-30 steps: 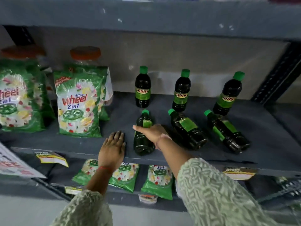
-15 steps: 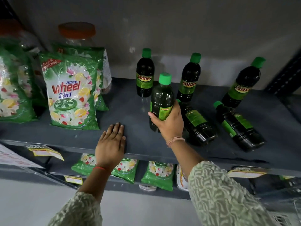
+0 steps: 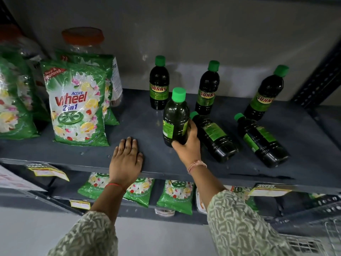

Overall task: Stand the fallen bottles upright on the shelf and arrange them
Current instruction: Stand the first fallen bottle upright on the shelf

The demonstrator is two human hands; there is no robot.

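My right hand [image 3: 186, 143] grips a dark bottle with a green cap [image 3: 175, 117] around its lower half, holding it upright at the middle of the grey shelf [image 3: 140, 124]. Two more dark bottles lie on their sides to its right, one [image 3: 214, 136] touching my hand and one [image 3: 260, 139] farther right. Three bottles labelled Sunny stand upright along the back: left [image 3: 159, 85], middle [image 3: 208, 89], right [image 3: 264, 95]. My left hand [image 3: 127, 157] rests flat on the shelf's front edge, holding nothing.
Green Wheel detergent packs [image 3: 77, 106] stand on the left of the shelf, with orange-lidded jars [image 3: 83, 41] behind them. More green packs [image 3: 175, 194] sit on the lower shelf. A perforated metal upright [image 3: 317, 78] borders the right side.
My right hand took hold of the leftmost fallen bottle and raised it upright. The view moved closer to the shelf. My left hand stayed on the shelf edge.
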